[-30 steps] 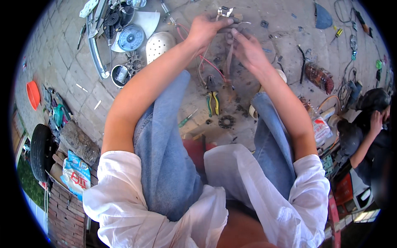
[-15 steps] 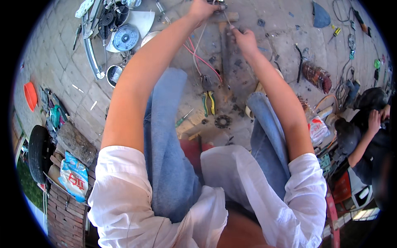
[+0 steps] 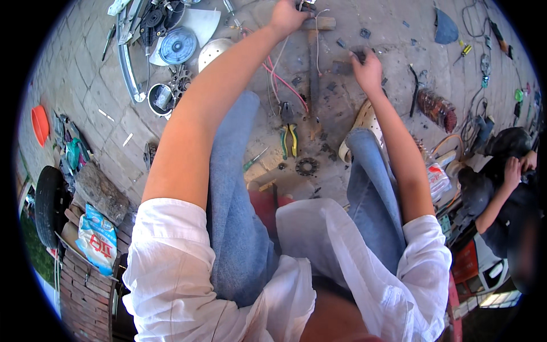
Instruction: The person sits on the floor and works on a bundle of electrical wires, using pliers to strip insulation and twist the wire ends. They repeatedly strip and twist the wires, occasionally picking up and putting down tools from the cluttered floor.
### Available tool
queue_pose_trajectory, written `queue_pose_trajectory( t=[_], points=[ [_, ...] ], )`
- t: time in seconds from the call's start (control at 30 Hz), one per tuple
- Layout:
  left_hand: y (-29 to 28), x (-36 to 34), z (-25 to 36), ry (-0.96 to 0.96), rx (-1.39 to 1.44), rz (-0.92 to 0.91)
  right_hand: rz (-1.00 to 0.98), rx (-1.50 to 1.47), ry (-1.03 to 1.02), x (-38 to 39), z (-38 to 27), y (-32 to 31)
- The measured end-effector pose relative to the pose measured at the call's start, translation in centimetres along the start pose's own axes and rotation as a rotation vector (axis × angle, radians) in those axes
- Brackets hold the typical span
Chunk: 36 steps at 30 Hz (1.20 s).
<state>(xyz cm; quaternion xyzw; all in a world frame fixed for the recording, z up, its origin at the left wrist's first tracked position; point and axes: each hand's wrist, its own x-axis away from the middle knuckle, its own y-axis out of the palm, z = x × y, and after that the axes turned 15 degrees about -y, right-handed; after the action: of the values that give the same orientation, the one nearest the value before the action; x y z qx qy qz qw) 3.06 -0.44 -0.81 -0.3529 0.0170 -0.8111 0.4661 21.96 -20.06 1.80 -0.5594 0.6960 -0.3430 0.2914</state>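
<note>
Ground: grey stone paving (image 3: pixel 393 108), scattered with dark scraps, stretches beneath the seated person's bent knees in blue denim.
Scrap pile: at the upper left lie long silvery metal rails (image 3: pixel 126 62) and, just beside them, a round blue-grey plastic disc (image 3: pixel 178 45).
Hammer: a T-shaped tool with a tan-brown blocky head (image 3: pixel 325 23) and a long, straight dark handle (image 3: pixel 313 80) lies ahead of the person, between the forearms. Its long axis runs away from the body, head at the far end and set crosswise, left to right.
Pliers: a pair with curved yellow-and-green grips (image 3: pixel 289 142) lies near the handle's lower end, grips toward the person, nose pointing away.
Left hand: stretched far forward to the upper edge, the left hand (image 3: pixel 289 18) is closed, thumb and fingers pinching a small part.
Right hand: near the hammer head, to its right and lower, the right hand (image 3: pixel 367 69) has its fingers bent; I cannot tell whether they pinch anything.
Pale wire: one thin, whitish wire (image 3: pixel 319 57) droops beside the handle, its long axis roughly parallel to it, the lower end pointing toward the person.
Held part: the small, silvery metal piece (image 3: pixel 307 5) sits at the left fingertips, partly cut off by the upper edge; which way it points is unclear.
</note>
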Motion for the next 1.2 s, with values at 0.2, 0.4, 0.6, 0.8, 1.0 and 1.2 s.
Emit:
queue_pose_trajectory(
  t=[0.2, 0.4, 0.6, 0.8, 1.0, 1.2],
  points=[
    [0.4, 0.0, -1.1, 0.144, 0.061, 0.027, -0.171, 0.16, -0.059, 1.5, 0.5, -2.3],
    [0.6, 0.1, -1.5, 0.115, 0.079, 0.006, -0.23, 0.224, -0.037, 1.9, 0.5, -3.3],
    [0.2, 0.2, -1.2, 0.12, 0.094, -0.037, -0.303, 0.273, -0.064, 2.0, 1.1, -3.4],
    [-0.2, 0.8, -0.3, 0.009, 0.089, -0.073, -0.413, 0.384, -0.074, 2.0, 1.2, -2.8],
    [0.4, 0.9, -1.1, 0.113, 0.08, 0.021, -0.164, 0.243, -0.14, 1.8, -0.5, -2.7],
    [1.1, 0.8, -1.6, 0.213, 0.116, 0.083, -0.029, -0.38, 0.134, -3.6, -6.6, -0.6]
  ],
)
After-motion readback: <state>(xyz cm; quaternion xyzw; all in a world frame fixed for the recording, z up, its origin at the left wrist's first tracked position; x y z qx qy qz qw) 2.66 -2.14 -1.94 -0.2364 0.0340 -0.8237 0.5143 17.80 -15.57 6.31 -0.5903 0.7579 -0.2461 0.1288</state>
